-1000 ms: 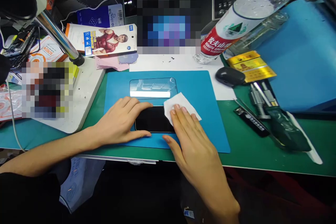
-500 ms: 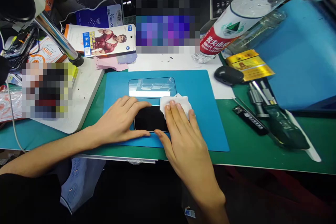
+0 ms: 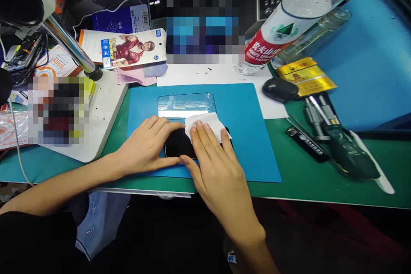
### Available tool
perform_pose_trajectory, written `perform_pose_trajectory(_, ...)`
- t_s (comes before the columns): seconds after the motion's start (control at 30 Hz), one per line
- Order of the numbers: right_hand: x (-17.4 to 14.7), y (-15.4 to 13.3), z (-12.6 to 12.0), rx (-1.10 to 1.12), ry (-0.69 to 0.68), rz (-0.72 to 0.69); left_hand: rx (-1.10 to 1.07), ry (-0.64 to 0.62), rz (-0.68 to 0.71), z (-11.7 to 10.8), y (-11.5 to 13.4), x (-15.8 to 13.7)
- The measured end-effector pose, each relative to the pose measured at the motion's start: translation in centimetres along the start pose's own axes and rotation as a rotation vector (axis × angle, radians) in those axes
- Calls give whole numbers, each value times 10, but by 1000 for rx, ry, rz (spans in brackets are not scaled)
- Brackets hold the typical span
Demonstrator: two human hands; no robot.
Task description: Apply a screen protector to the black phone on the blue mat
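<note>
A smartphone (image 3: 179, 143) with a dark screen lies flat on a blue mat (image 3: 253, 150). My left hand (image 3: 144, 143) grips its left end, thumb on the near edge and fingers on the far edge. Under the fingertips of my right hand (image 3: 221, 175), a white wipe (image 3: 205, 120) is pressed against the phone's screen, hiding part of it. The right thumb touches down by the phone's near edge. Just beyond the phone, a clear glass screen protector (image 3: 186, 102) with a dark border rests on the mat.
To the right stand a tilted-looking water bottle (image 3: 272, 38), a black mouse (image 3: 280, 89), a gold packet (image 3: 306, 77) and several hand tools (image 3: 317, 115). At the left are a white lamp base (image 3: 102, 115) with its metal post (image 3: 69, 43) and a printed box (image 3: 128, 49).
My right hand has slid left along the phone with the wipe, uncovering the phone's right end. My left hand keeps its grip in nearly the same place.
</note>
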State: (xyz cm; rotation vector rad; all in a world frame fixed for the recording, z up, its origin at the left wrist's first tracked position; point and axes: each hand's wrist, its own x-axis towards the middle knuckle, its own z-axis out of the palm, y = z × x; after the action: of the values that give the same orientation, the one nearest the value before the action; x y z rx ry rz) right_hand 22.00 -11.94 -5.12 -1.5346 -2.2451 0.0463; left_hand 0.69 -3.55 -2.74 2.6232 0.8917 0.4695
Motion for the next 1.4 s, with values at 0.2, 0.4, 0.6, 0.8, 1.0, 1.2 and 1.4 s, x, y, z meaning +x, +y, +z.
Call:
perform_pose_trajectory(0.2, -41, -5, -11, 11, 11, -39, 7, 5, 5, 2, 0, -1)
perform_pose_trajectory(0.4, -22, 14, -6, -41, 36, -1, 16, 1, 6, 1, 1, -1)
perform_pose_trajectory(0.6, -29, 13, -7, -20, 48, 29, 27, 15, 12, 1, 1, -1)
perform_pose_trajectory(0.8, -45, 16, -9, -9, 70, 39, 26, 12, 13, 3, 0, -2)
perform_pose_trajectory(1.0, -17, 30, -2, 63, 71, 110, 43, 6, 6, 2, 0, -2)
perform_pose_trajectory(1.2, -59, 14, -15, 83, 76, 71, 45, 10, 14, 2, 1, -2)
perform_pose_trajectory(1.4, -36, 28, -9, 42, 30, 20, 37, 1, 5, 2, 0, -2)
